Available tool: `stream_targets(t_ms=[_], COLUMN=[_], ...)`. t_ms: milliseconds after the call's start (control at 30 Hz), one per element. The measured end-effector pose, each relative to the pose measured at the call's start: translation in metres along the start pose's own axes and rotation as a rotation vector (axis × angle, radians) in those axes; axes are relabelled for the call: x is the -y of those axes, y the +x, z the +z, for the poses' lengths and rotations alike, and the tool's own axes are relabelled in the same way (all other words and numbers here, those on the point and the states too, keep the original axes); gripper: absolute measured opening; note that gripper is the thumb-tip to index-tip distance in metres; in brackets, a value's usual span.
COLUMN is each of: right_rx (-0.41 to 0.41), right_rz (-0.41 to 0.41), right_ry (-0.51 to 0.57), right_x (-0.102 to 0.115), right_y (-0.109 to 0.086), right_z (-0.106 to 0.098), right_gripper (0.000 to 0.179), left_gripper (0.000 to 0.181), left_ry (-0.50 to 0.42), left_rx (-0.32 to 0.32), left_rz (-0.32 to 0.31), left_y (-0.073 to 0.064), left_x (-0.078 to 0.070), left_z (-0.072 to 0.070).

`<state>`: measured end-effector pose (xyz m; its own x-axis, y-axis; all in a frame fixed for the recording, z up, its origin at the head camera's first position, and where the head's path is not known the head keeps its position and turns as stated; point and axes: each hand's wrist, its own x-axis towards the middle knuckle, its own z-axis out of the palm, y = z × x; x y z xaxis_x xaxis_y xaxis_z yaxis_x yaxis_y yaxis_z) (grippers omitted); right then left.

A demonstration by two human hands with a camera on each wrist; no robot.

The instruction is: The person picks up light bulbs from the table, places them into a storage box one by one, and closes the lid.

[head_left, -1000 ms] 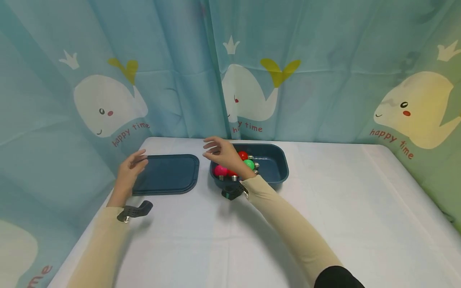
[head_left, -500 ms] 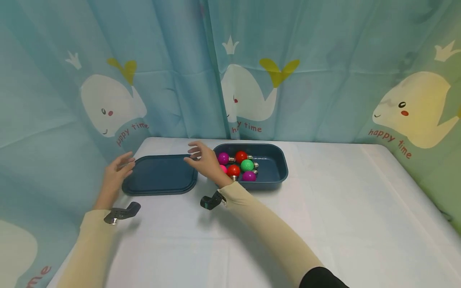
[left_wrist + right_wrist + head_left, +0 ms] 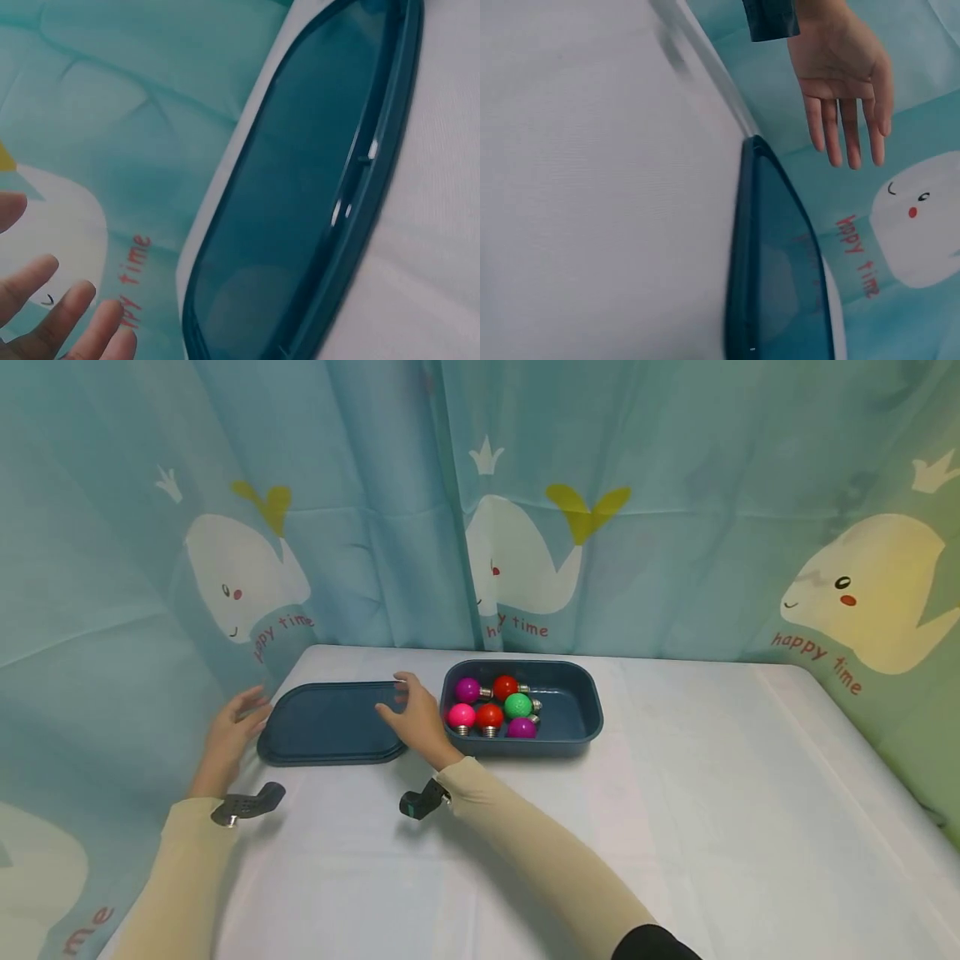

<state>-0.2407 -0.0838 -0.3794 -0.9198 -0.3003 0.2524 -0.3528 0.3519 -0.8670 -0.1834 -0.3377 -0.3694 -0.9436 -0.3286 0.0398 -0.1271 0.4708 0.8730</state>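
A flat dark blue lid (image 3: 330, 727) with rounded corners lies on the left part of the white table. Its left end is nearest to my left hand (image 3: 228, 731), whose fingers are loosely bent around nothing. Those fingers also appear at the lower left of the left wrist view, apart from the lid (image 3: 300, 165). In the right wrist view the left hand (image 3: 847, 82) shows its palm with fingers extended. My right hand (image 3: 420, 718) is at the lid's right end, thumb and fingers spread and holding nothing. Whether it touches the lid I cannot tell.
Just right of my right hand stands a dark blue rectangular container (image 3: 570, 743). Several coloured bulbs, such as a green bulb (image 3: 517, 705) and a pink bulb (image 3: 461, 716), lie in its left half. A patterned curtain (image 3: 675, 527) borders the table's back and sides.
My right hand has moved left from above the container to the lid's right end, uncovering the bulbs. My left hand has moved left and slightly down, off the lid's left end.
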Motion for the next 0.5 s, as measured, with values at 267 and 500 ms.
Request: stream_targets(t_ms=[267,500], right_rx=[-0.026,-0.047], right_rz=[0.056,0.085], right_ry=[-0.01,-0.018], right_x=[-0.011,-0.017], right_y=[-0.001,-0.001], right_z=[0.007,0.013], right_gripper=[0.053,0.053], left_gripper=[0.062,0.066], left_ry=[0.013,0.036], left_rx=[-0.019,0.008], left_rz=[-0.051,-0.042], left_y=[0.042,0.056], left_x=[0.066,0.09], left_z=[-0.001,-0.004])
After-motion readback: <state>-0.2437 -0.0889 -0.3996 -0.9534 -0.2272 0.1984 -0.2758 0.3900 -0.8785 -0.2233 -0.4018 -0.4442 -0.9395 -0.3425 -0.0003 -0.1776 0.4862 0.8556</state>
